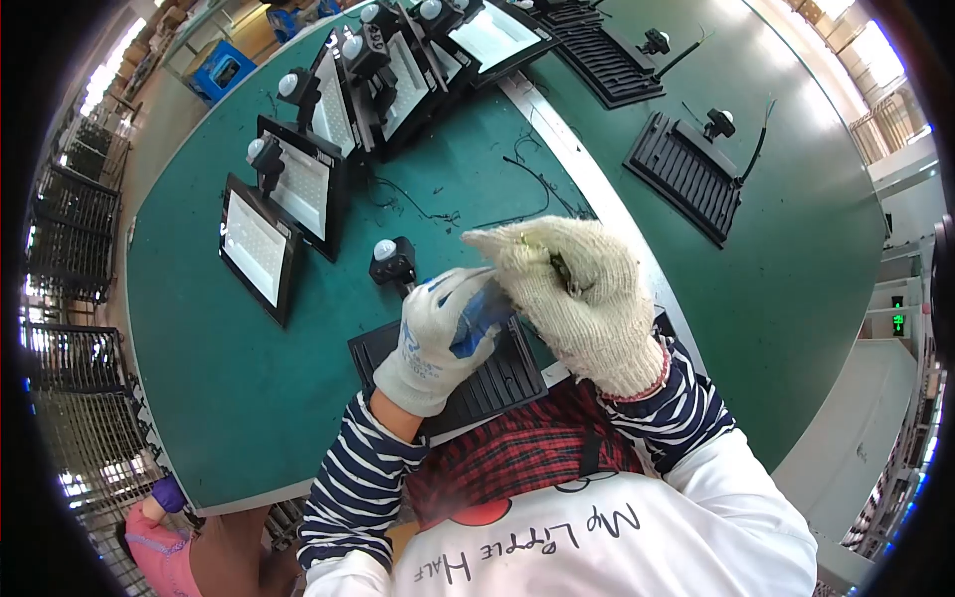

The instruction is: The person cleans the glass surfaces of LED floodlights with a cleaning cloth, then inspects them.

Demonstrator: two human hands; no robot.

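Black floodlight [504, 378], ribbed back upward, lying flat

The left hand [430, 343] hides part of the black floodlight panel [502, 378] beneath it.

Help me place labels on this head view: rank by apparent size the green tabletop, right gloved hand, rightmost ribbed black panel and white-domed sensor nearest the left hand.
1. Green tabletop
2. Right gloved hand
3. Rightmost ribbed black panel
4. White-domed sensor
Nearness may enlarge the hand.
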